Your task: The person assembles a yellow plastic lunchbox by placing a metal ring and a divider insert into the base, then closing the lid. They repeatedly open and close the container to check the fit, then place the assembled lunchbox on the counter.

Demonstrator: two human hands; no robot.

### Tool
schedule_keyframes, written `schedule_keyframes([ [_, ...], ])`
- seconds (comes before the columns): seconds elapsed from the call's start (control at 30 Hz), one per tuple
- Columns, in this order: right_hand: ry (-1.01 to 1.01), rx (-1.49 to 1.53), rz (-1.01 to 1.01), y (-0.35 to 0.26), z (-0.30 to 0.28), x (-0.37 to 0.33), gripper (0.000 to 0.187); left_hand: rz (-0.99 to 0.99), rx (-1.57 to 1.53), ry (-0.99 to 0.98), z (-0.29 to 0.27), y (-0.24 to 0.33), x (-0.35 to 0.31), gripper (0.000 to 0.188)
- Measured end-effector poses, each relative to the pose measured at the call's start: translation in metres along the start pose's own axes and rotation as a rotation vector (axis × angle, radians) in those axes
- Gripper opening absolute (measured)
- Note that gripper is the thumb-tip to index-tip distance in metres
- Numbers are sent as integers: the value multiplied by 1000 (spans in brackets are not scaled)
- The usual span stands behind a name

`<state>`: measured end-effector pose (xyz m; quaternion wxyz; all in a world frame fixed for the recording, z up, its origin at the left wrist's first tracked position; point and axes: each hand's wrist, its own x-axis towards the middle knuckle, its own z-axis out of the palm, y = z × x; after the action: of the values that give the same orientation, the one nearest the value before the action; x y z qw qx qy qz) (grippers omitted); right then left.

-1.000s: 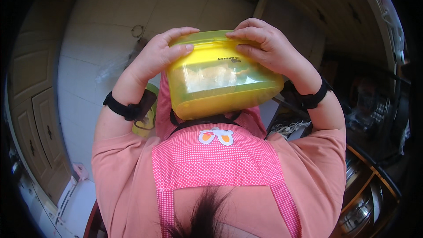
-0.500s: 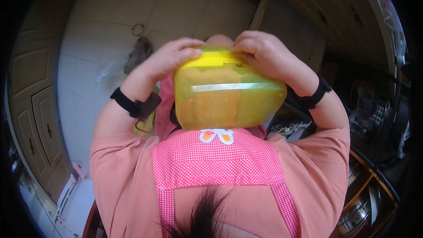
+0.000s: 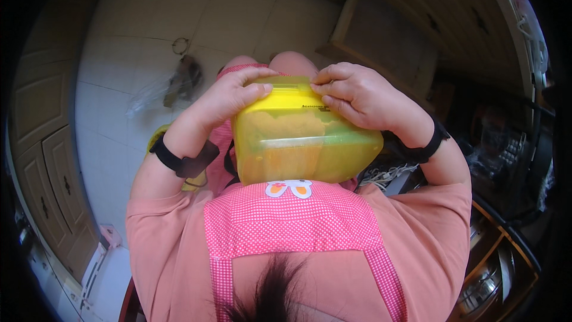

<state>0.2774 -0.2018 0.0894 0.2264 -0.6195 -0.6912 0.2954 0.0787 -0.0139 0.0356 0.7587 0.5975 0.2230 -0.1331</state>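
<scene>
A see-through yellow plastic box [image 3: 286,155] rests against my lap and apron front, with orange-tan and green contents showing dimly through its wall. My left hand [image 3: 241,90] grips its far left edge, thumb on the upper face and fingers along the rim. At the far right edge, the bent fingers and thumb of my right hand [image 3: 351,92] pinch the rim beside a thin yellow flap [image 3: 295,80]. The fingertips beyond the rim are partly hidden.
A wooden drawer or cabinet front [image 3: 381,36] juts out at the far right. On the tiled floor lies a clear plastic bag [image 3: 149,96] beside a dark item. White cables [image 3: 387,173] lie right of the box, near an open drawer with metal ware [image 3: 482,286].
The box has tipped slightly, and its far edge has come nearer to me with both hands still on it. More of my knees shows beyond it.
</scene>
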Motion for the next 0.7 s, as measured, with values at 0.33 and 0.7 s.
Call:
schedule_keyframes([
  [0.33,52,81,160,-12,6,-8,31,67,68,-11,2,3,-5,43],
  [0.7,18,287,246,10,0,-6,27,115,100,2,2,-2,-7,45],
])
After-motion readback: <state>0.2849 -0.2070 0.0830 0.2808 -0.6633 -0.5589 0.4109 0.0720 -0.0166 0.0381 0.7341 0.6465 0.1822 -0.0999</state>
